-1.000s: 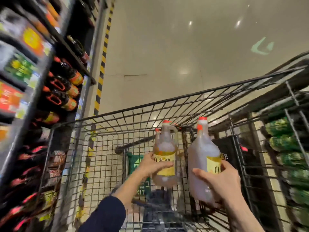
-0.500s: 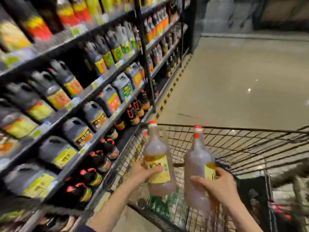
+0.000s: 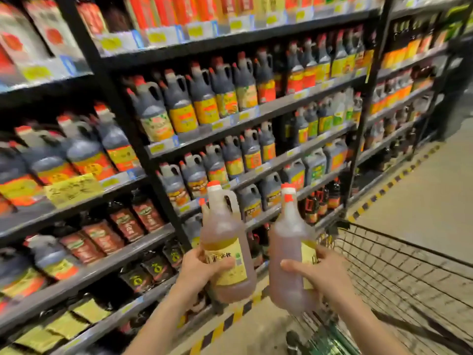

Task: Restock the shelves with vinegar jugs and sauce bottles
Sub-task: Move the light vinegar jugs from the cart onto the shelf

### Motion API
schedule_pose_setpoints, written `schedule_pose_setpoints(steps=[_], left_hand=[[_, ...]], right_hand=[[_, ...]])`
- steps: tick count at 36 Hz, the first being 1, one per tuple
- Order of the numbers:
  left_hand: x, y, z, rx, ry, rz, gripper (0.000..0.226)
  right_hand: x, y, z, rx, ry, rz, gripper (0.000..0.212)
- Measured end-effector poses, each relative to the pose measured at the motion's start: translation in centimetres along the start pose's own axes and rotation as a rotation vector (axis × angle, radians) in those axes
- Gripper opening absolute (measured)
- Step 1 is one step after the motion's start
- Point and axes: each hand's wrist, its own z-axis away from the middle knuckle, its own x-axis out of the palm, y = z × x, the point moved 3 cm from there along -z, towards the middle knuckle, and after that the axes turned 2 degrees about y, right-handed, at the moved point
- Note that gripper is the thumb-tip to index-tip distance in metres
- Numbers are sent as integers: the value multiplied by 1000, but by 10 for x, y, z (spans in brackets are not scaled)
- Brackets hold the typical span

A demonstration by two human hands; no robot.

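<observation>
I hold two pale amber vinegar jugs with red caps and yellow labels in front of the shelves. My left hand (image 3: 202, 269) grips the left jug (image 3: 225, 242) round its lower body. My right hand (image 3: 320, 274) grips the right jug (image 3: 288, 249), thumb across its front. Both jugs are upright, side by side, close but apart. Behind them stand dark shelves (image 3: 256, 116) packed with dark sauce jugs (image 3: 179, 108) with red caps.
A black wire shopping cart (image 3: 399, 272) stands at the lower right, beside the shelf base. Yellow-black hazard tape (image 3: 384, 190) runs along the floor by the shelves. Dark pouches (image 3: 120, 224) fill the lower left shelves. Open floor (image 3: 422, 208) lies to the right.
My view has swung left from the cart to face the shelves. Both jugs have come up out of the cart and now sit before the shelf rows.
</observation>
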Motion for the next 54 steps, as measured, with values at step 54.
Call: schedule_pose_setpoints(steps=[54], left_hand=[[-696,-79,113,356,1244,126,98]], right_hand=[[735,-232,173,-257,-1163,-382,108]])
